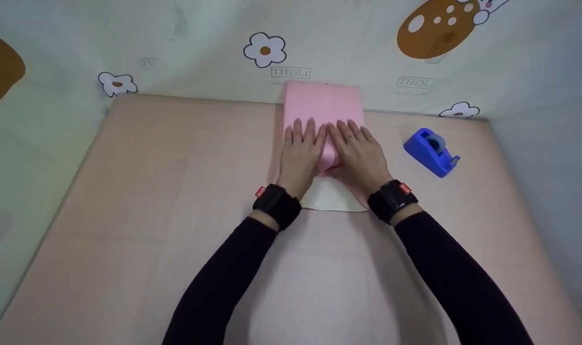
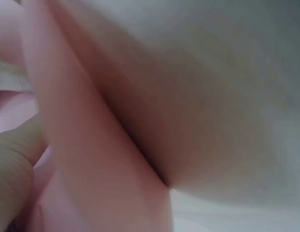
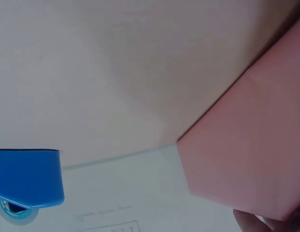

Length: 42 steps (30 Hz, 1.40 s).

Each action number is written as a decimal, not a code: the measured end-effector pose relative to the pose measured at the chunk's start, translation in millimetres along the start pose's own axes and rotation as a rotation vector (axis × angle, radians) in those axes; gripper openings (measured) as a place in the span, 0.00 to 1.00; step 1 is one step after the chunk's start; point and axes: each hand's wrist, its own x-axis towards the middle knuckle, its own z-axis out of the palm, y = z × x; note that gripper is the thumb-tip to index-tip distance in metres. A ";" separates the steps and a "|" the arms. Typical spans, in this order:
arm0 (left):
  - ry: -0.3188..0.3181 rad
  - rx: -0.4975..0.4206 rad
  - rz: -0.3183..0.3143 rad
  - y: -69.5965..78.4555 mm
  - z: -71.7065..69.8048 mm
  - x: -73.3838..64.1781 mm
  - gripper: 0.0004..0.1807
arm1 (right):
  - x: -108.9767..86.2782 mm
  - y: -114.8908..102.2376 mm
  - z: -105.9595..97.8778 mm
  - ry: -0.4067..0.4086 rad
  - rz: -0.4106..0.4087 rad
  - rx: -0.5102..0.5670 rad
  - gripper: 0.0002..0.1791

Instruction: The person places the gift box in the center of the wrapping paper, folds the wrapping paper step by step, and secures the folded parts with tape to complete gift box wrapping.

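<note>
A long piece of folded pink paper (image 1: 322, 98) lies at the far edge of the table, with a white flap (image 1: 333, 194) showing at its near end. My left hand (image 1: 301, 155) lies over its left side, fingers extended forward. On the right side rests my right hand (image 1: 361, 155), its fingers also straight and its thumb toward the middle. Both hands press on the paper from above, index fingers close together. In the left wrist view the side of the pink paper (image 2: 87, 140) stands up from the table. Fingertips show low in the right wrist view, against the pink paper (image 3: 251, 150).
A blue tape dispenser (image 1: 430, 151) with a roll of tape sits to the right of the paper. The table (image 1: 142, 191) has a pale pinkish cover. Light curtains (image 1: 204, 48) with flower prints hang behind it and along the sides.
</note>
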 end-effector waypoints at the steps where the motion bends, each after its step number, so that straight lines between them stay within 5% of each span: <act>1: -0.006 0.014 -0.003 0.9 -0.3 0.2 0.51 | 0.5 0.3 -0.2 0.007 -0.007 -0.006 0.57; 5: -0.025 0.079 -0.019 4.7 -3.0 1.7 0.48 | -0.1 5.2 0.8 0.006 -0.048 0.022 0.58; 10: -0.025 0.071 -0.044 6.9 -2.4 4.5 0.43 | -3.9 21.0 -0.9 -0.010 -0.079 0.207 0.57; 17: -0.050 -0.130 0.007 1.1 -3.1 4.7 0.61 | -7.9 32.6 1.1 -0.026 -0.039 0.317 0.54; 22: -0.137 -0.302 0.091 -12.0 -18.7 6.7 0.51 | -9.3 32.0 1.8 0.008 -0.003 0.329 0.55; 30: -0.057 -0.215 0.119 -21.8 -10.1 15.7 0.55 | -9.3 26.9 0.2 0.035 -0.005 0.300 0.54; 42: -0.079 -0.173 0.087 -14.6 1.0 15.1 0.58 | -7.7 15.4 4.1 0.046 0.010 0.232 0.56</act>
